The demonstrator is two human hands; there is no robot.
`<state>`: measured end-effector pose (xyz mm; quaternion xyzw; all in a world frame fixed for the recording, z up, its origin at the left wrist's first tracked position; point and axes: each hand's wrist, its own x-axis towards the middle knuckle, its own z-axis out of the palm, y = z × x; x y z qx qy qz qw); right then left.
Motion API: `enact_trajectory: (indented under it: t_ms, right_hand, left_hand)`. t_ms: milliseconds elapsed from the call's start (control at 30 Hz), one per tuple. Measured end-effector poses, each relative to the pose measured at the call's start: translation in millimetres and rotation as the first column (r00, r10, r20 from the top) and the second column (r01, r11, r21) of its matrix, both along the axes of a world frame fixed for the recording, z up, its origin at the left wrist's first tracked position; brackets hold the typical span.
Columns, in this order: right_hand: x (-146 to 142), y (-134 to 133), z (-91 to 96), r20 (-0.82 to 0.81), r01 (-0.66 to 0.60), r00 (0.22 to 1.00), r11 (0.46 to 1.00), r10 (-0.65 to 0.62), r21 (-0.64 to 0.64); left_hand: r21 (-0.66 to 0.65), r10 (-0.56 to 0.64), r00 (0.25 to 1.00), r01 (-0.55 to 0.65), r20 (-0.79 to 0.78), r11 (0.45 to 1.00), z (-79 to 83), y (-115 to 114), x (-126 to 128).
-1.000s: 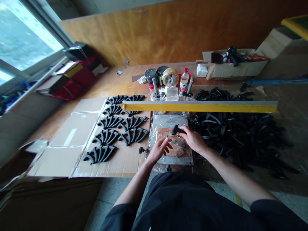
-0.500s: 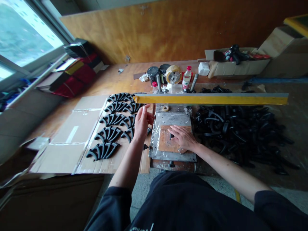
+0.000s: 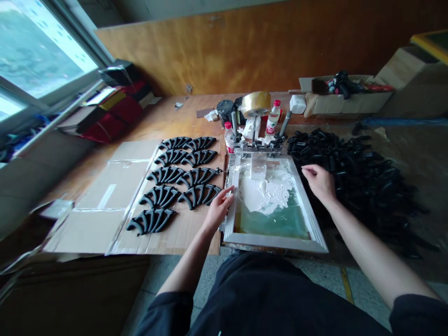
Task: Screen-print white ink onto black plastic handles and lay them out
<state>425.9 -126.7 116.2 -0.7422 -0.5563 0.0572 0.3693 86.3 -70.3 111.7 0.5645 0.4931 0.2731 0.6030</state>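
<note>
A screen-printing frame [image 3: 317,233] lies lowered over the metal base, its green mesh [image 3: 273,224] partly covered with thick white ink [image 3: 255,198]. A squeegee blade [image 3: 259,165] hangs from the clamp bar [image 3: 261,148] at the frame's far end. At the frame's left edge is my left hand [image 3: 219,207], fingers apart; whether it touches the rim I cannot tell. My right hand [image 3: 319,182] hovers just off the right edge with loosely bent fingers and nothing visible in them. The wooden board seen before is hidden under the frame.
Rows of curved black parts [image 3: 152,220] lie on flattened cardboard [image 3: 94,196] at left. A heap of black parts [image 3: 364,186] covers the right side. Behind the clamp stand a tape roll [image 3: 256,103], bottles [image 3: 273,117] and a black tub [image 3: 225,111]. An open carton [image 3: 345,100] sits farther back.
The frame has swung down from its raised, edge-on position to lie flat. My right hand has left the wooden board and moved right; my left hand has come down to the frame's left side.
</note>
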Motion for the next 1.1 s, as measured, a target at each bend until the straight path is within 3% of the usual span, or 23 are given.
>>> enact_trajectory:
  t_ms: [67, 133, 267, 367, 467, 600, 667, 700, 733, 800, 867, 933, 1000, 1067, 1100]
  right_hand:
    - [-13, 23, 8.9, 0.137, -0.053, 0.989, 0.997, 0.046, 0.049]
    - [-40, 47, 13.8, 0.296, -0.186, 0.939, 0.982, 0.177, 0.003]
    - [-87, 73, 10.8, 0.359, -0.262, 0.857, 0.912, 0.371, -0.316]
    - [-104, 62, 0.3, 0.351, -0.258, 0.83, 0.857, 0.433, -0.447]
    - [-110, 31, -8.2, 0.394, -0.402, 0.727, 0.813, 0.563, -0.421]
    - [-101, -3, -6.1, 0.398, -0.66, 0.49, 0.629, 0.775, -0.411]
    - [-93, -5, -2.0, 0.346, -0.721, 0.442, 0.557, 0.827, -0.411]
    - [-91, -2, -0.7, 0.313, -0.732, 0.451, 0.547, 0.836, -0.406]
    - [-90, 1, -0.6, 0.29, -0.728, 0.483, 0.563, 0.826, -0.39]
    - [-92, 8, -4.5, 0.299, -0.682, 0.577, 0.65, 0.76, -0.335]
    - [-97, 7, -12.8, 0.365, -0.64, 0.619, 0.716, 0.695, -0.279]
    - [-101, -3, -20.5, 0.406, -0.652, 0.593, 0.711, 0.695, -0.263]
    - [-100, -12, -22.5, 0.379, -0.69, 0.563, 0.67, 0.735, -0.274]
    - [-98, -11, -16.9, 0.311, -0.698, 0.583, 0.658, 0.751, -0.281]
    - [-98, -4, -11.6, 0.281, -0.678, 0.621, 0.681, 0.732, -0.278]
  left_hand:
    - [0.002, 0.012, 0.996, -0.012, -0.093, 1.0, -30.0, -4, 0]
    - [0.032, 0.026, 0.983, -0.02, -0.181, 0.999, -51.8, -5, 3]
    - [0.072, 0.027, 0.962, -0.007, -0.272, 0.997, -69.0, -2, 6]
    - [0.075, 0.031, 0.955, -0.009, -0.293, 0.997, -71.4, -1, 5]
    - [0.072, 0.036, 0.956, -0.015, -0.29, 0.997, -73.9, -1, 4]
    - [0.069, 0.023, 0.957, -0.003, -0.289, 0.998, -76.8, -1, 3]
    - [0.067, 0.026, 0.956, -0.007, -0.292, 0.998, -77.0, -1, 3]
    - [0.067, 0.028, 0.955, -0.009, -0.294, 0.998, -76.7, -1, 3]
    - [0.067, 0.03, 0.955, -0.01, -0.296, 0.998, -76.2, -1, 3]
    - [0.067, 0.03, 0.953, -0.01, -0.3, 0.998, -74.7, -1, 3]
    - [0.067, 0.031, 0.953, -0.011, -0.302, 0.998, -72.7, -1, 3]
    - [0.066, 0.038, 0.954, -0.019, -0.297, 0.998, -70.3, -1, 4]
    - [0.06, 0.045, 0.956, -0.029, -0.289, 0.998, -67.7, -2, 5]
    - [0.046, 0.047, 0.959, -0.036, -0.28, 0.998, -64.3, -2, 5]
    - [0.036, 0.045, 0.961, -0.036, -0.273, 0.999, -61.8, -1, 5]
